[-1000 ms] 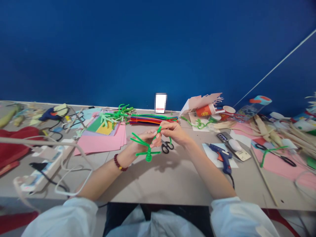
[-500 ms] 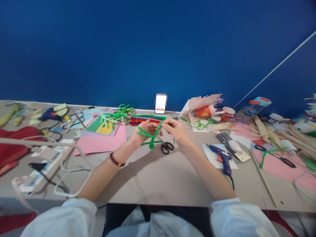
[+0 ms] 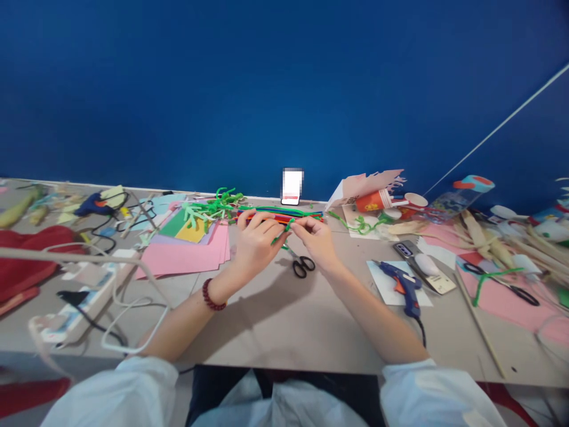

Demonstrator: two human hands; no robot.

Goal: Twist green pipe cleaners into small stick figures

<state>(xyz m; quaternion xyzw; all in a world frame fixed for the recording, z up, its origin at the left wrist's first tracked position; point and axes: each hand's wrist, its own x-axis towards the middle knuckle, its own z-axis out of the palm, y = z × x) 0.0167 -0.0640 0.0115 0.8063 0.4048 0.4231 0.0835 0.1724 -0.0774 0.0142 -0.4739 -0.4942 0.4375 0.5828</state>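
Over the craft table [image 3: 284,332], the left hand [image 3: 255,246] and right hand [image 3: 313,243] pinch narrowly on a green pipe cleaner [image 3: 289,225], gripping close to steady its springy wire, just above a bundle of coloured pipe cleaners [image 3: 306,214], with scissors [image 3: 301,266] nearby!

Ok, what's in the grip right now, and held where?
A green pipe cleaner, held between both hands. The right hand pinches its upper end in the fingertips; the left hand holds it lower down. The fingers hide most of it, so the exact hold is unclear.
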